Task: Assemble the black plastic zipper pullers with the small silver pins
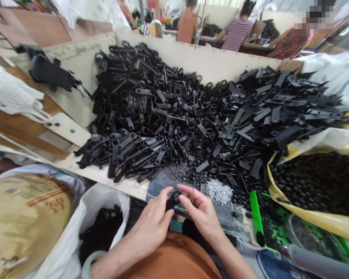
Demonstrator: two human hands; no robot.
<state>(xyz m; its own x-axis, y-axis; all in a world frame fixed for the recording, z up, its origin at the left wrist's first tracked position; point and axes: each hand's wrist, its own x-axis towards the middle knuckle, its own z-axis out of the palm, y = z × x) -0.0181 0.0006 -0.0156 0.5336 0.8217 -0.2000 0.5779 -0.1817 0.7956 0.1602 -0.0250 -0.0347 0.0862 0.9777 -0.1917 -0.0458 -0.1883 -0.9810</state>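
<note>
Both of our hands meet at the near edge of the surface (pixel 116 181). Our left grip (pixel 152 221) and our right grip (pixel 203 212) each pinch the same small black part (pixel 174 198) between thumb and fingertips, and we hold it just off the edge, above our orange garment (pixel 177 261).

Just beyond the right grip lies a little heap of silver pins (pixel 219 190). A patch of darker grey pins (pixel 178 170) sits just past the part. Farther out, a big pile of black ring-ended arms (pixel 151 112) fills the left of the surface and runs into a pile of flat black strips (pixel 267 112) on the right.

At our right a yellow bag (pixel 308 221) of small black pieces touches the strips, with a green tool (pixel 256 217) beside it. At our left stand a white bag (pixel 87 217) holding black parts and a tan sack (pixel 23 217) with red print. Other people (pixel 237 33) sit well behind the board wall (pixel 209 58).
</note>
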